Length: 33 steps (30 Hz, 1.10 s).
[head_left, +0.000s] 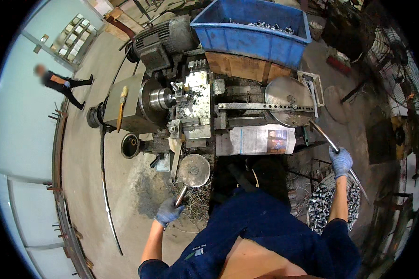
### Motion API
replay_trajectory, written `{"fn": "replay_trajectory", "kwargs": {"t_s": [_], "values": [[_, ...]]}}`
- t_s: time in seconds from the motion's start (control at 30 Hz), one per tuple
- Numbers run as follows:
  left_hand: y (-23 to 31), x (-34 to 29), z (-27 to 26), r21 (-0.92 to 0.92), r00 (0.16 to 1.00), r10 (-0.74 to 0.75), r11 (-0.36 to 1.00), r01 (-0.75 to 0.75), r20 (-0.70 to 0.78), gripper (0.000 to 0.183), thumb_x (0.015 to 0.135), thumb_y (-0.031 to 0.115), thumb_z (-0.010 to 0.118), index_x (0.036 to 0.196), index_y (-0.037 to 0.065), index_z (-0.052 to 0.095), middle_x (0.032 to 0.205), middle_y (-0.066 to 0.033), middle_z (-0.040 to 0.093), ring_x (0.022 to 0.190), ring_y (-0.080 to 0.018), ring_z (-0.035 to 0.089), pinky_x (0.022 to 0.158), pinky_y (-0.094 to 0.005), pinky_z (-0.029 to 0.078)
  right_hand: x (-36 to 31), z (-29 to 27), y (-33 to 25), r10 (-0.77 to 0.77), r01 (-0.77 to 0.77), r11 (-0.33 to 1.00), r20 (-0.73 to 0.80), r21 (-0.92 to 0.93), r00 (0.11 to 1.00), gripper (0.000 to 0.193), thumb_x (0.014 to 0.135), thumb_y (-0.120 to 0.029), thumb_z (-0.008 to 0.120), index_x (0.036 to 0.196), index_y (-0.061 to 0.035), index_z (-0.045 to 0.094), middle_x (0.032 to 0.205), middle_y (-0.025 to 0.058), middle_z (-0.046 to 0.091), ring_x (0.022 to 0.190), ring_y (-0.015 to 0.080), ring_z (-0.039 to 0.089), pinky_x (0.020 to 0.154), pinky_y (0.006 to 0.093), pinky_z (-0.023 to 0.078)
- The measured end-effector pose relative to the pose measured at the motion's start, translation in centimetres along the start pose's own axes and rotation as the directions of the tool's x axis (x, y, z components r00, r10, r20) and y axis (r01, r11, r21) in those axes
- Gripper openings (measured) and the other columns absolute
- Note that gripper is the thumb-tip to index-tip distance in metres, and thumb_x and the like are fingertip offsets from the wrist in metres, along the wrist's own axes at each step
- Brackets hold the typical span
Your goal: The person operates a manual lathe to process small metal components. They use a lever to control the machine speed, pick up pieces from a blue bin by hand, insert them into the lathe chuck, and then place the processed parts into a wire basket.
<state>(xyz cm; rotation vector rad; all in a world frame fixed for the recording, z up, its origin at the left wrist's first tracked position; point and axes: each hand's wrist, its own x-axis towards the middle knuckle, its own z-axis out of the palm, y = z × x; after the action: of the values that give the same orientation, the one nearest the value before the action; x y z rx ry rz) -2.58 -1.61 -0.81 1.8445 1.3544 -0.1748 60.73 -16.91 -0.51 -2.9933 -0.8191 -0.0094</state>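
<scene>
My left hand [169,212], in a blue-grey glove, is closed round a short metal handle [181,194] that slants up to a small round metal disc [194,170]. My right hand [341,162], gloved alike, grips a long metal lever [324,134] reaching from a larger round plate [284,91]. A flat bar with a row of holes [246,106] crosses that plate. Both belong to a lathe-like machine, whose shiny round chuck [160,98] faces a tool slide [196,104] strewn with metal chips.
A blue bin [251,46] of small metal parts stands behind the machine, beside a motor [170,37]. A brush [121,107] lies on the headstock; newspaper [253,140] lies nearer me. A basket of metal parts [330,204] sits under my right arm. Another person [58,83] is far left.
</scene>
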Motion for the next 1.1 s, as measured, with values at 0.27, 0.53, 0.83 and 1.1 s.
{"fn": "replay_trajectory", "kwargs": {"t_s": [0.27,0.53,0.83,1.1], "values": [[-2.9,0.6,0.9,0.063,0.994,-0.106,0.992,0.107,-0.025,0.030,0.075,0.031,0.066,0.093,0.006,0.066,0.079,-0.0230,0.062,0.076,-0.0366,0.062,0.067,-0.0424,0.047,2.4,1.4,-0.6,-0.155,0.151,0.988,-0.211,-0.038,0.965,0.039,0.070,-0.050,0.066,0.084,-0.0136,0.066,0.079,0.0117,0.065,0.074,0.0308,0.062,0.066,0.0405,0.048],[-1.1,1.0,0.4,-0.082,0.995,0.062,0.995,-0.055,0.075,0.034,0.080,0.030,0.064,0.105,0.006,0.063,0.087,-0.0180,0.064,0.079,-0.0270,0.062,0.072,-0.0374,0.047,18.0,-1.8,-7.3,-0.058,0.037,0.976,-0.092,-0.216,0.994,0.060,0.085,-0.050,0.046,0.129,-0.0092,0.048,0.134,0.0154,0.045,0.129,0.0310,0.035,0.106,0.0531,0.020],[-5.1,4.2,-6.4,-0.706,0.972,-0.147,0.708,-0.027,-0.185,0.051,0.085,0.035,0.063,0.119,-0.001,0.055,0.106,-0.0122,0.063,0.095,-0.0200,0.059,0.087,-0.0331,0.045,11.2,3.4,-9.5,-0.421,0.408,0.906,-0.341,-0.112,0.840,0.078,0.074,-0.048,0.065,0.131,-0.0005,0.042,0.136,0.0194,0.041,0.130,0.0314,0.033,0.110,0.0443,0.019],[-15.7,15.3,-10.4,0.346,0.867,-0.028,0.910,0.227,-0.497,0.052,0.082,0.047,0.055,0.116,0.007,0.058,0.108,-0.0214,0.061,0.103,-0.0378,0.057,0.089,-0.0420,0.045,2.8,5.4,-4.8,-0.273,0.302,0.935,-0.165,0.185,0.948,0.046,0.074,-0.038,0.069,0.100,-0.0002,0.065,0.103,0.0188,0.064,0.097,0.0322,0.060,0.087,0.0370,0.046]]}}
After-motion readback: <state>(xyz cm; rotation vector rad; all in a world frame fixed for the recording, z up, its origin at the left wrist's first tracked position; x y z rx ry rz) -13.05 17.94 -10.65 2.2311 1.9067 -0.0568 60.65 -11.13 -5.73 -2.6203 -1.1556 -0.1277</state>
